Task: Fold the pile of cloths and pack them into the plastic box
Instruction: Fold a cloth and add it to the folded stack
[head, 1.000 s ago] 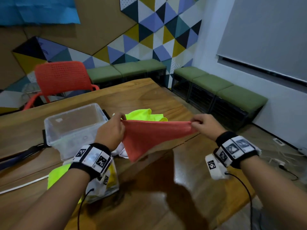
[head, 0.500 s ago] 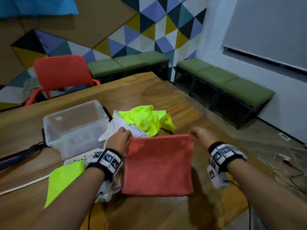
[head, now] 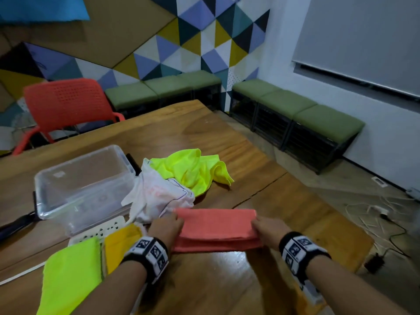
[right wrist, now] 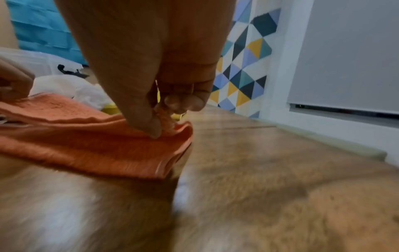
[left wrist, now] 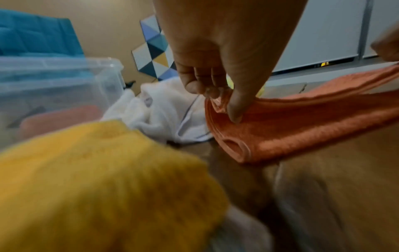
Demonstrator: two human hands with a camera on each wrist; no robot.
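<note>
Cloth in both my hands — the orange cloth [head: 216, 228] lies folded over on the wooden table [head: 284, 214], its doubled layers showing at each short end. My left hand [head: 167, 228] pinches the left corner between thumb and fingertips [left wrist: 235, 109], and my right hand [head: 268, 230] pinches the right corner the same way, thumb pressing down on the top layer. Just beyond my left hand sits a crumpled white cloth [head: 159, 196], with a loose neon yellow cloth [head: 193, 171] past it. Further left of that stands the clear plastic box [head: 84, 178], open at the top. Beside my left wrist lie a folded yellow cloth [head: 120, 246] and a folded neon green cloth [head: 70, 276], both near the table's front edge. To the right of my right hand the tabletop runs bare to its edge — the near side in front of the orange cloth is bare too.
</note>
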